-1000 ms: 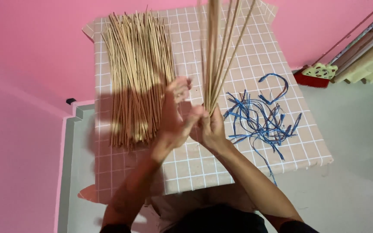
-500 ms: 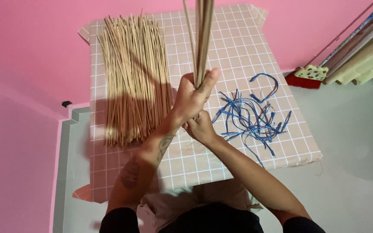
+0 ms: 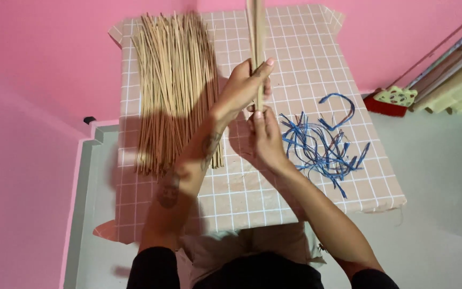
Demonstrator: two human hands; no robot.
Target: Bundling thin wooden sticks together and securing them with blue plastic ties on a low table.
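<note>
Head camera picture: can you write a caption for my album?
Two hands, left hand above right hand, grip a bundle of sticks upright.

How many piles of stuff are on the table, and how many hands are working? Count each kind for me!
Loose pile of tan sticks lying on the table: 1
Bundle of tan sticks held upright: 1
Heap of blue strips: 1
Hands, left hand and right hand, both gripping the bundle: 2
Total: 5
</note>
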